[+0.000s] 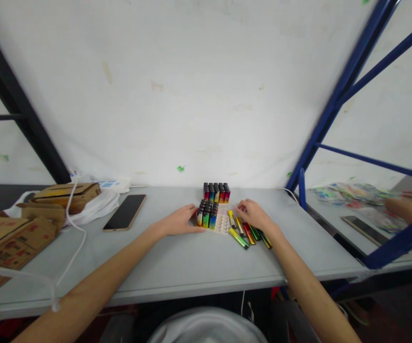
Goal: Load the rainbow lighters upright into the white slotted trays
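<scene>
A white tray with round holes [222, 225] lies on the table, its left part filled with upright lighters [206, 215] with black tops. My left hand [182, 220] grips the left end of this tray, thumb at the front corner and fingers behind. Loose lighters [249, 233] in yellow, red and green lie in a pile right of the tray. Over the pile's far end, my right hand [254, 214] is closed with curled fingers. Its fingertips are close to a yellow lighter [231, 218]; whether they hold one is hidden.
Behind the tray stands another block of upright lighters [216, 192]. A phone [125, 212] lies to the left, near cardboard boxes [20, 238] and a white cable [72, 209]. A blue metal frame [329, 114] rises at right; beyond it are another person's hands [406, 207] and a second phone [365, 230].
</scene>
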`<action>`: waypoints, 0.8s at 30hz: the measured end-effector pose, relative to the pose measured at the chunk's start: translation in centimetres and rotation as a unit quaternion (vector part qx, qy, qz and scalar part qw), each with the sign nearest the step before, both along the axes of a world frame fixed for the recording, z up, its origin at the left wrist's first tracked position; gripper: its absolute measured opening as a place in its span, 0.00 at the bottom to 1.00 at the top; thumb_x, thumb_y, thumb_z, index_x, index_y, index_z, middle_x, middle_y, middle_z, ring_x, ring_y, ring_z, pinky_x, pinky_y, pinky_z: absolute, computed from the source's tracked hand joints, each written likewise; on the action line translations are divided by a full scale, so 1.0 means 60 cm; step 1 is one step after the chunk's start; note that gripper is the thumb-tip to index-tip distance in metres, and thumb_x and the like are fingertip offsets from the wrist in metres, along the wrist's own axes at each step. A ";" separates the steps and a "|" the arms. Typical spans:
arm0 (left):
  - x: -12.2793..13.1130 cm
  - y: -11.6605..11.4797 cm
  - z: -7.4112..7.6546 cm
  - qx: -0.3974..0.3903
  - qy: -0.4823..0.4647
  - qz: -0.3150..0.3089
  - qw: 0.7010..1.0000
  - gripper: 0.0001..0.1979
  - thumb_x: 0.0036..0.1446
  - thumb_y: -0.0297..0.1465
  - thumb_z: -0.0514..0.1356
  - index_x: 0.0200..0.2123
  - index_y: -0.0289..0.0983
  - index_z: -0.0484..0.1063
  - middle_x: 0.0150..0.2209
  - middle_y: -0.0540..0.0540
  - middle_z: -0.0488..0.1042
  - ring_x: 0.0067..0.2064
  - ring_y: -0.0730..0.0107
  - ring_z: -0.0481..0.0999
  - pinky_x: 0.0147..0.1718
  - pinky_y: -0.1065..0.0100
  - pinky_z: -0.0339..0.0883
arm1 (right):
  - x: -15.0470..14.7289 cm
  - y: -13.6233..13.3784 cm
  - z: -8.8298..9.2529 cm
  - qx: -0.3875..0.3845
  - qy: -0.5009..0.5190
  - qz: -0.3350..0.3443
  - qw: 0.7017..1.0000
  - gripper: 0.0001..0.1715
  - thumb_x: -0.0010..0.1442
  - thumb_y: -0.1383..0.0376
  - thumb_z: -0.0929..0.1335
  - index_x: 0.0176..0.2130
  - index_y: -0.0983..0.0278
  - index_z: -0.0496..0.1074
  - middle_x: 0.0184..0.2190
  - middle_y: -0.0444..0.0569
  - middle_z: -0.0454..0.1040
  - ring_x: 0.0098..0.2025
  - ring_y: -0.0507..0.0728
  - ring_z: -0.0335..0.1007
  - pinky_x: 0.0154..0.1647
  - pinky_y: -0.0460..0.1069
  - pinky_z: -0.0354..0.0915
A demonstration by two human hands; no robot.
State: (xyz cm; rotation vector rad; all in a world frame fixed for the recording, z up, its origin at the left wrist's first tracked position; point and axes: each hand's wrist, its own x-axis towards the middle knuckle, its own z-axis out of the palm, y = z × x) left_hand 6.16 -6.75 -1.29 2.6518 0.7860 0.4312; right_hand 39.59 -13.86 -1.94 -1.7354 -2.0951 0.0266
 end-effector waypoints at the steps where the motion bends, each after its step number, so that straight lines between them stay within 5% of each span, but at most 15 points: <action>1: 0.000 0.000 0.000 0.001 0.000 0.000 1.000 0.31 0.56 0.60 0.64 0.44 0.37 0.76 0.42 0.40 0.75 0.43 0.50 0.78 0.46 0.56 0.73 | 0.001 -0.001 0.001 -0.007 0.004 0.005 1.000 0.14 0.71 0.58 0.68 0.41 0.66 0.79 0.37 0.55 0.79 0.37 0.58 0.72 0.41 0.49 0.62; 8: 0.002 0.000 -0.002 0.006 0.002 0.010 1.000 0.32 0.54 0.61 0.65 0.43 0.36 0.77 0.42 0.40 0.76 0.44 0.50 0.78 0.46 0.57 0.73 | -0.007 -0.010 0.007 -0.080 0.078 0.041 0.993 0.16 0.66 0.52 0.72 0.41 0.63 0.79 0.29 0.49 0.80 0.29 0.56 0.71 0.33 0.49 0.60; 13: 0.006 -0.002 -0.004 0.008 0.011 0.026 1.000 0.36 0.52 0.62 0.66 0.46 0.35 0.77 0.44 0.40 0.76 0.46 0.49 0.78 0.49 0.57 0.72 | 0.000 -0.018 0.019 -0.132 0.091 0.062 0.985 0.20 0.68 0.51 0.70 0.47 0.65 0.78 0.33 0.51 0.82 0.33 0.57 0.76 0.36 0.50 0.66; 19: 0.014 -0.001 -0.015 0.021 0.021 0.057 0.998 0.40 0.48 0.63 0.68 0.51 0.36 0.76 0.46 0.39 0.77 0.48 0.45 0.78 0.50 0.54 0.73 | 0.027 -0.019 0.015 -0.216 0.168 0.106 0.956 0.33 0.56 0.51 0.77 0.55 0.65 0.75 0.38 0.51 0.82 0.39 0.59 0.78 0.42 0.51 0.71; 24: 0.021 -0.001 -0.021 0.031 0.020 0.073 0.997 0.42 0.48 0.63 0.68 0.54 0.36 0.75 0.46 0.36 0.78 0.48 0.42 0.79 0.48 0.53 0.73 | 0.019 -0.018 0.011 -0.251 0.217 0.116 0.936 0.24 0.58 0.57 0.74 0.51 0.65 0.75 0.31 0.46 0.80 0.32 0.57 0.76 0.36 0.50 0.70</action>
